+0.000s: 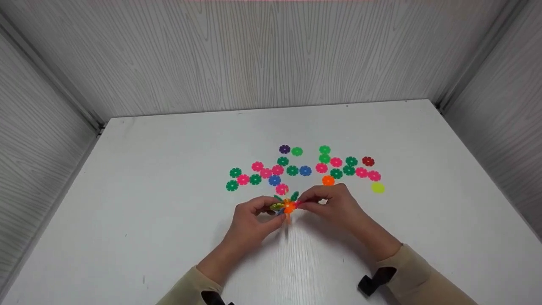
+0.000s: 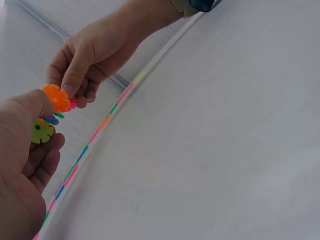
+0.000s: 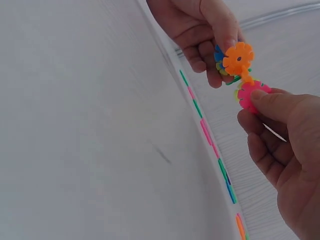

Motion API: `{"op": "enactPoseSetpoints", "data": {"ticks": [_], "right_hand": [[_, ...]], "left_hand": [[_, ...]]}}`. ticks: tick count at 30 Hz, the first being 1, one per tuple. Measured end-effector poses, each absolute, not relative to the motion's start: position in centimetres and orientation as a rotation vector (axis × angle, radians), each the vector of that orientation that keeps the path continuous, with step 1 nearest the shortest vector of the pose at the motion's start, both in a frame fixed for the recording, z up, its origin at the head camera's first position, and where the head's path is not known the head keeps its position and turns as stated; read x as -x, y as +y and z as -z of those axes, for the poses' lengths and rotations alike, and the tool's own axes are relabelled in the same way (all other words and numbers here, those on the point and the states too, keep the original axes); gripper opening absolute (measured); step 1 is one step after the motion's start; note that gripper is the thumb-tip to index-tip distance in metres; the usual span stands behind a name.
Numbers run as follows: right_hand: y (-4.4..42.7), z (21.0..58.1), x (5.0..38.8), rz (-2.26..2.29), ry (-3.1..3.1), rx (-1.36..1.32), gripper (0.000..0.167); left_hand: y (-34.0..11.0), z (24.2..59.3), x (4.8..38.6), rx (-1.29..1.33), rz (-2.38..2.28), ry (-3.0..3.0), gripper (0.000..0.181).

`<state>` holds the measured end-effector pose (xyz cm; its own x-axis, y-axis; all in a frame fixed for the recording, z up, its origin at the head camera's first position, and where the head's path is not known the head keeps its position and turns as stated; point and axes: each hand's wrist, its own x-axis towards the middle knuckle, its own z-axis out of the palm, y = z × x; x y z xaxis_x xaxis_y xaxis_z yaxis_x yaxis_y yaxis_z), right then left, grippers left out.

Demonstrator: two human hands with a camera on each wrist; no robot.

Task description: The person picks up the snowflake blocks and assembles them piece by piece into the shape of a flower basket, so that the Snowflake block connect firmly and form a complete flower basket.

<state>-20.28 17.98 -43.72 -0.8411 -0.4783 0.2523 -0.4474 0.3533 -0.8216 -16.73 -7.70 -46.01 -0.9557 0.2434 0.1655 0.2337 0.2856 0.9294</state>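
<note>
The left hand (image 1: 250, 218) is pinching the cluster of slotted flower discs (image 1: 289, 206), its thumb lying by the orange disc (image 3: 236, 59); the right hand (image 1: 338, 205) is pinching the pink disc (image 3: 246, 98) between thumb and fingers at the cluster's side; the cluster is hanging above the counter (image 1: 169, 169), just nearer the person than the loose discs (image 1: 292, 170); whether the pink disc is sitting fully in a slot, the pictures are not showing clearly. Uneven pushing could be twisting the slots out of line, so that a joint is popping apart; too tight a left pinch could be bending the yellow-green disc (image 2: 42, 131) loose; a slipping fingertip could be dropping a piece among the loose discs.
</note>
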Motion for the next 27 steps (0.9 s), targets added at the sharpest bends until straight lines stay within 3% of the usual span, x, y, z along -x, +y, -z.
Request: {"op": "enactPoseSetpoints", "data": {"ticks": [6,16,27], "right_hand": [[17.5,43.7,19.9,1.524,2.562,0.908,0.020],[17.6,44.1,20.4,1.580,2.516,0.929,0.022],[18.7,43.7,20.6,1.495,2.547,0.724,0.024]], "left_hand": [[-7.6,45.8,16.4,-0.451,-1.779,2.568,0.029],[-7.7,45.9,16.4,-0.541,-1.817,2.526,0.035],[-7.6,46.1,16.5,-0.479,-1.864,2.418,0.025]]}}
